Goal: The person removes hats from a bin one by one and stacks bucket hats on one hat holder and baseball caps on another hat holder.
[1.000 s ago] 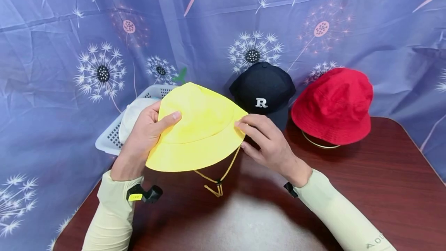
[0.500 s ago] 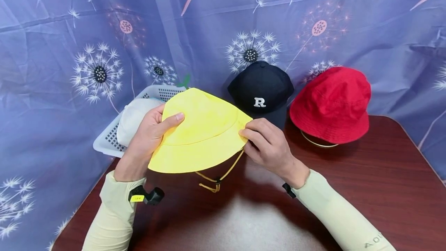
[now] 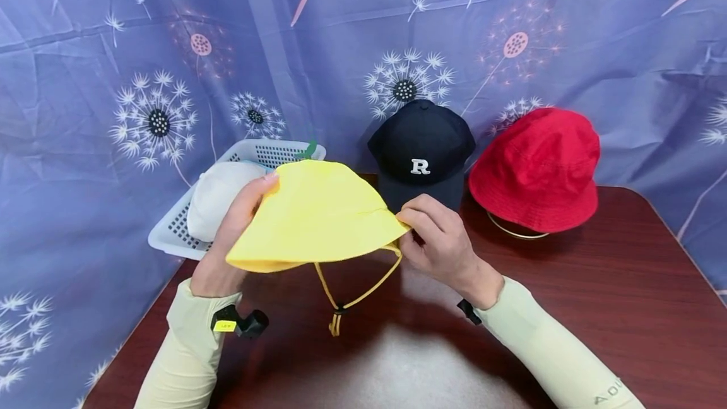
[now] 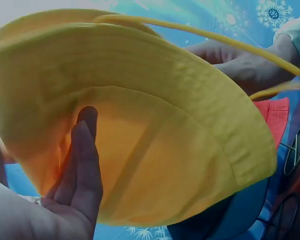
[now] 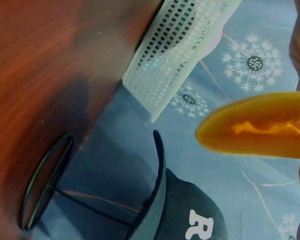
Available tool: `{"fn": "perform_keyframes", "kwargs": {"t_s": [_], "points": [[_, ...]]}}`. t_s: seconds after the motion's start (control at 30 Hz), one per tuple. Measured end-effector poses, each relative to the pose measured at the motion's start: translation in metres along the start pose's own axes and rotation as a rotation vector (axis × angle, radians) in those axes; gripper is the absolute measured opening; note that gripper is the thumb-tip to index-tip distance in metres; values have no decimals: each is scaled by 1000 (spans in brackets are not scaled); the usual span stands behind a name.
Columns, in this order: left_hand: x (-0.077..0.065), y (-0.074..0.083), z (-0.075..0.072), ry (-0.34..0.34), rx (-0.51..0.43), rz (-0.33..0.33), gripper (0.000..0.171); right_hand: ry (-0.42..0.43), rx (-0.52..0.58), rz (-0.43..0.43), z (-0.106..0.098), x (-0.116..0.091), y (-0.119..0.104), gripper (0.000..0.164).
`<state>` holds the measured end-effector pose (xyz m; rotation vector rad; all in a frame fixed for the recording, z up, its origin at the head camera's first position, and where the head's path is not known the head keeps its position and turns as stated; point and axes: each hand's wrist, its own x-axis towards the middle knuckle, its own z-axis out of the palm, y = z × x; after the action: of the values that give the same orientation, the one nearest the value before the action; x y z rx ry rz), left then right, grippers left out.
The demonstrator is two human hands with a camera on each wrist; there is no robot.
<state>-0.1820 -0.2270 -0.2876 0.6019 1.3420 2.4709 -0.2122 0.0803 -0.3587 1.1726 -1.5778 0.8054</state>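
Note:
Both hands hold a yellow bucket hat (image 3: 318, 213) above the table, its crown up. My left hand (image 3: 230, 242) grips the hat's left side, thumb outside; the left wrist view shows its fingers (image 4: 87, 160) pressed against the inside of the crown. At the right edge of the brim, my right hand (image 3: 437, 242) pinches the fabric between thumb and fingers. A yellow chin cord (image 3: 363, 295) with a dark toggle hangs in a loop under the brim. In the right wrist view only the hat's brim (image 5: 250, 142) shows, with fingers at the frame's edge.
A black cap (image 3: 423, 137) with a white R and a red bucket hat (image 3: 539, 169) sit on wire stands at the back. Behind my left hand, a pale plastic basket (image 3: 170, 232) holds a white cap (image 3: 218, 197). A dandelion-print curtain (image 3: 318, 68) hangs behind the table.
The yellow hat has tilted so its brim faces more downward and the crown looks flatter. My left thumb has slid back toward the crown's left edge. The cord loop now hangs more open.

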Motion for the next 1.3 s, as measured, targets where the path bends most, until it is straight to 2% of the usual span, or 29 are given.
{"fn": "perform_keyframes", "kwargs": {"t_s": [0.07, 0.1, 0.17, 0.23, 0.3, 0.4, 0.67, 0.87, 0.97, 1.07, 1.13, 1.23, 1.3], "points": [[3, -5, 2, -49, -71, 98, 41, 16, 20, 55, 0, 0, -2, 10], [4, -8, 4, -75, -77, 146, 43, 26, 33, 82, 0, 0, -2, 10], [7, -15, 6, -107, -9, 237, 45, 58, 56, 131, 1, 1, -4, 10], [10, -20, 9, -122, 114, 268, 48, 96, 91, 178, 1, 2, -6, 13], [11, -25, 12, -148, 224, 258, 55, 140, 131, 218, 1, 4, -8, 16], [14, -30, 17, -157, 321, 244, 63, 189, 184, 281, 0, 6, -11, 20], [21, -46, 31, -80, 449, 251, 71, 235, 262, 414, -5, 6, -18, 22], [25, -58, 50, 11, 576, 280, 68, 230, 214, 460, -7, 7, -21, 20], [26, -63, 62, 67, 694, 326, 75, 231, 171, 477, -7, 9, -23, 15], [27, -68, 73, 148, 844, 399, 83, 243, 105, 497, -7, 9, -25, 11], [28, -72, 80, 212, 949, 470, 85, 250, 63, 516, -7, 10, -26, 11], [31, -80, 91, 303, 1092, 623, 83, 267, 12, 538, -7, 10, -27, 10], [33, -83, 98, 335, 1171, 728, 78, 278, -13, 548, -7, 10, -28, 10]]}}
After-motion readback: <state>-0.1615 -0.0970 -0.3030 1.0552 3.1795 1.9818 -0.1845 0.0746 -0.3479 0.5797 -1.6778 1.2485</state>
